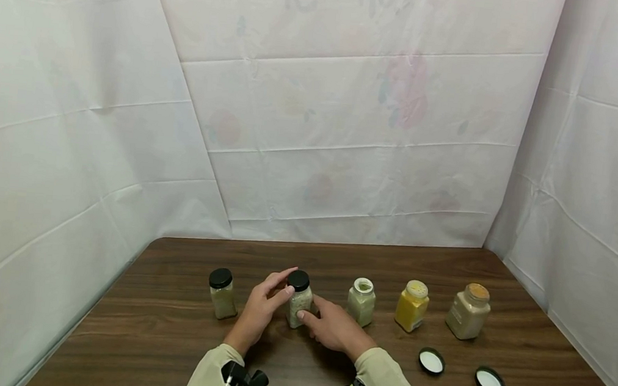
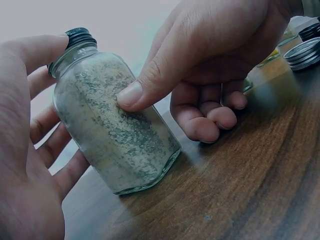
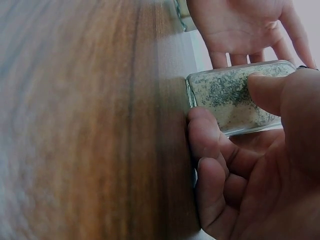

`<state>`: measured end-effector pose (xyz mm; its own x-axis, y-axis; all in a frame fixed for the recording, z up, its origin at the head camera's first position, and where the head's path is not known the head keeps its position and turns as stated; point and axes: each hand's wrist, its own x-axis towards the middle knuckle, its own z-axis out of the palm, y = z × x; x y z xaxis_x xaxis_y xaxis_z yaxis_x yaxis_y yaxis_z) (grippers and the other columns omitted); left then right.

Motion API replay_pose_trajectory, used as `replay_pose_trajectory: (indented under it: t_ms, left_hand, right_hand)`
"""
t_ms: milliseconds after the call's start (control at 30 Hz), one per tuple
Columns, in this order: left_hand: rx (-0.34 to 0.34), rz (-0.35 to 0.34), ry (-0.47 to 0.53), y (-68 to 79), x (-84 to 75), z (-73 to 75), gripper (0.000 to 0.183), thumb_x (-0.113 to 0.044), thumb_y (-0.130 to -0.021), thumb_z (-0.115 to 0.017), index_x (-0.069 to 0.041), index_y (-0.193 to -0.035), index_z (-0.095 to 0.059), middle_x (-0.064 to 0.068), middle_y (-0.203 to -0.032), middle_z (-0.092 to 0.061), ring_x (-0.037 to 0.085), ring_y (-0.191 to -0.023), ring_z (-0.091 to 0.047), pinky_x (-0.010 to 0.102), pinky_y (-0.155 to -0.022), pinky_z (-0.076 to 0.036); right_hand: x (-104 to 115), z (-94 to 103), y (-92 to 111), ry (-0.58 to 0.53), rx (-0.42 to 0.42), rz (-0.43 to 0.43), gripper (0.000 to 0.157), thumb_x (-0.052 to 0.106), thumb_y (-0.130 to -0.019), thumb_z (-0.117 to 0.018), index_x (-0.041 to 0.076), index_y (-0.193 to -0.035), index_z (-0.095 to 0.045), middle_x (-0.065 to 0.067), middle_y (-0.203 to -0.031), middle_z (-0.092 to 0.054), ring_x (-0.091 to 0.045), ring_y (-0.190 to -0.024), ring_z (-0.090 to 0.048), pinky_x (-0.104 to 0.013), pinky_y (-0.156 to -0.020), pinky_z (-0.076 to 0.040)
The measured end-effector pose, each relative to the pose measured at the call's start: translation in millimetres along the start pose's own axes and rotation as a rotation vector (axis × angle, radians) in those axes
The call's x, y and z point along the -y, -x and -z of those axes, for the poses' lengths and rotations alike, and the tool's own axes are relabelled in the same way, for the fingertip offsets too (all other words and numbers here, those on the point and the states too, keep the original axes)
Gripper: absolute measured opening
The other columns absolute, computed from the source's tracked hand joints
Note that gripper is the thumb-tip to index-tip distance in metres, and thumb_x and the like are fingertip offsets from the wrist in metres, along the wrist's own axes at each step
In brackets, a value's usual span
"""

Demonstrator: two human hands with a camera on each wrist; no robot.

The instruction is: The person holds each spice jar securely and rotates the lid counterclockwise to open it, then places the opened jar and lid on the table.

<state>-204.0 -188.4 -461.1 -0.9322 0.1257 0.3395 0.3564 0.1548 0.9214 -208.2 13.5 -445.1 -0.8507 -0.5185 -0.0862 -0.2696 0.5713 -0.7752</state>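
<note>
Glass: expect slick, breakable jar (image 2: 110,125); grip mid-body. Pinching black lid (image 1: 298,280) with left hand (image 1: 260,305) fingers, holding jar with right hand (image 1: 334,326) fingers.

A makeshift booth: creased, faintly printed sheets (image 1: 338,116) enclose a wood-grain counter (image 1: 125,336) along its left, far and right edges.

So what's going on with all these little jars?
Someone is handling a speckled jar. The left hand pinches its black lid, which is on the jar, while the right hand holds the jar's body. Another lidded jar stands to the left. To the right, a green jar, a yellow jar and a tan jar stand without black lids. Two loose lids lie on the table.
</note>
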Motion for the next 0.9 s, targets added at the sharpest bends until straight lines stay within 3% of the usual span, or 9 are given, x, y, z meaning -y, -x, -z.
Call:
replay_pose_trajectory:
  t_ms: [233,467,533,700,900]
  left_hand:
    - [0.0,-0.024,0.03,0.3,0.7,0.6,0.04,-0.018,-0.103,-0.058,-0.01,-0.142,-0.057,0.011,-0.129,-0.058,0.023,-0.116,-0.055,0.031,-0.099,-0.043]
    - [-0.045,-0.007,0.133,0.7,0.5,1.4,0.035,-0.024,-0.106,-0.051,-0.006,-0.135,-0.06,0.013,-0.127,-0.061,0.02,-0.116,-0.057,0.051,-0.1,-0.042]
    - [-0.066,-0.011,0.139,0.7,0.4,1.1,0.034,-0.022,-0.106,-0.052,-0.003,-0.133,-0.06,0.013,-0.125,-0.062,0.019,-0.114,-0.057,0.049,-0.098,-0.043]
    - [-0.084,-0.039,0.128,-0.5,2.9,-0.3,0.031,-0.015,-0.103,-0.057,0.001,-0.13,-0.058,0.016,-0.12,-0.063,0.02,-0.11,-0.058,0.03,-0.093,-0.046]
    - [-0.043,-0.046,0.137,-1.4,6.2,0.4,0.037,-0.015,-0.103,-0.058,-0.001,-0.137,-0.055,0.021,-0.127,-0.059,0.032,-0.116,-0.055,0.026,-0.094,-0.046]
  right_hand:
    - [0.1,0.4,0.1,0.006,-0.002,0.001,0.061,0.045,-0.103,-0.054,0.009,-0.15,-0.042,0.001,-0.081,-0.062,-0.016,-0.072,-0.06,-0.039,-0.063,-0.048]
    - [-0.5,0.3,-0.4,-0.005,-0.001,0.004,0.06,0.045,-0.102,-0.054,0.012,-0.151,-0.043,0.001,-0.083,-0.062,-0.017,-0.072,-0.06,-0.039,-0.062,-0.048]
    - [-0.8,0.0,-0.7,-0.006,-0.001,0.006,0.059,0.045,-0.103,-0.054,0.012,-0.15,-0.043,0.001,-0.082,-0.062,-0.017,-0.072,-0.06,-0.039,-0.062,-0.048]
    - [-1.1,0.0,-1.3,-0.004,-0.006,0.015,0.057,0.045,-0.103,-0.054,0.012,-0.148,-0.045,0.001,-0.08,-0.062,-0.017,-0.07,-0.059,-0.038,-0.061,-0.048]
    - [-0.4,0.2,-0.6,-0.005,-0.007,0.011,0.057,0.045,-0.103,-0.054,0.01,-0.147,-0.046,0.001,-0.081,-0.062,-0.017,-0.071,-0.059,-0.039,-0.062,-0.048]
